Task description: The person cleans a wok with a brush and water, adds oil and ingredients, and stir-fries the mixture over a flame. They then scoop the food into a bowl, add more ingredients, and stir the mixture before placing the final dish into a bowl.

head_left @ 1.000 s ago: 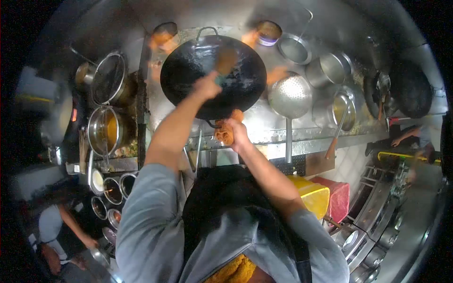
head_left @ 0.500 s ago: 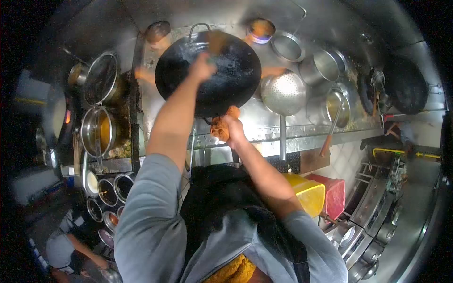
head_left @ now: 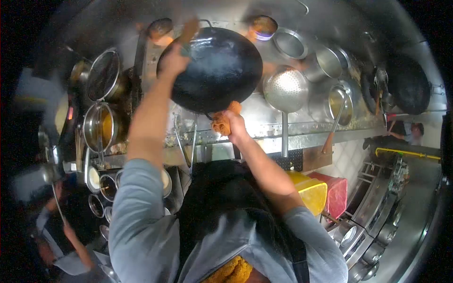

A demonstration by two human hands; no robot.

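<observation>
A large black wok (head_left: 217, 66) sits tilted on the steel stove top. My right hand (head_left: 234, 123) grips its near handle through an orange cloth (head_left: 221, 123). My left hand (head_left: 173, 60) is at the wok's left rim, closed around a wooden-handled brush (head_left: 188, 29) that reaches over the far-left edge. The wok's inside looks dark and wet, with nothing in it.
A perforated ladle (head_left: 285, 89) rests right of the wok, with steel pots (head_left: 330, 61) and a second wok (head_left: 410, 85) beyond. Strainers over pots (head_left: 101, 125) stand at the left, with sauce bowls (head_left: 106, 186) below. Yellow and red bins (head_left: 314, 195) sit at lower right. Another person (head_left: 66, 240) works at lower left.
My left hand swept the brush from the wok's middle up and left to its rim. My right hand kept its hold on the cloth-wrapped handle.
</observation>
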